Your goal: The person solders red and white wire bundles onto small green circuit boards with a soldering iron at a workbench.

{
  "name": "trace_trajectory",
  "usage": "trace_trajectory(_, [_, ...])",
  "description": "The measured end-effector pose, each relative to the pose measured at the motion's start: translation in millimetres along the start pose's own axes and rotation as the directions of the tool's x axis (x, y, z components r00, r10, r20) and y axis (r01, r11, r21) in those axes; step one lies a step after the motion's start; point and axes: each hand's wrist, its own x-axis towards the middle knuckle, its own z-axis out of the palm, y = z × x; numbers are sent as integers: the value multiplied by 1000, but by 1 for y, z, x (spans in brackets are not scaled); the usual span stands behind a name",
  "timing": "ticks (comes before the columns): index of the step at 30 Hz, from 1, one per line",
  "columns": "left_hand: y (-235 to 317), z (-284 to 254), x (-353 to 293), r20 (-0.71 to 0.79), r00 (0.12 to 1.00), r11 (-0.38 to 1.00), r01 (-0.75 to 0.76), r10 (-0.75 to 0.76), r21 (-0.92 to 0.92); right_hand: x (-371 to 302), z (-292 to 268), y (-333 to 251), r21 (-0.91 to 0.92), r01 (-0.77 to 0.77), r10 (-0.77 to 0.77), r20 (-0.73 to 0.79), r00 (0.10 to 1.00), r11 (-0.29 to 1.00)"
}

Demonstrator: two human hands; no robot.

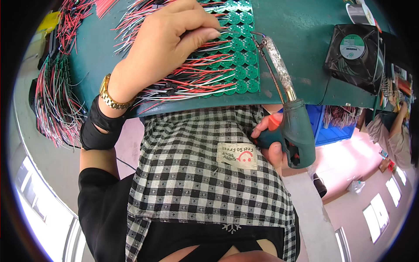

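My left hand (168, 43), with a gold watch at its wrist, is closed in a pinch over the rows of small round green circuit boards (241, 72). A thin wire seems to run from its fingertips to a board. Red and white wires (194, 77) fan out to the left from the boards, partly under that hand. Below the table edge, my right hand (274, 150) grips a green soldering gun (299, 124) with an orange trigger. Its metal barrel points up, and the tip stands close to the right edge of the boards. A thin feed tube runs beside the barrel.
A black fan (355, 56) stands on the green table (292, 52) at the right, with a solder spool (360, 14) behind it. Wire bundles (59, 100) hang at the far left. A blue bin (334, 133) with wires sits below right. Another person's arm (397, 120) shows far right.
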Motion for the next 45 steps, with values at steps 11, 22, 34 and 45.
trace_trajectory(11, [17,11,-6,-15,992,991,123,-123,-46,-13,-4,-14,0,-122,122,39,992,992])
trace_trajectory(22, [15,15,-5,-32,996,996,83,-84,-18,-5,4,-28,-27,-200,201,68,977,980])
trace_trajectory(34, [0,1,2,-25,1000,1000,-2,3,19,0,16,-18,-16,-201,202,54,978,979])
trace_trajectory(45, [-1,1,-1,-24,1000,1000,14,-14,20,3,12,-30,-169,-200,209,41,977,965])
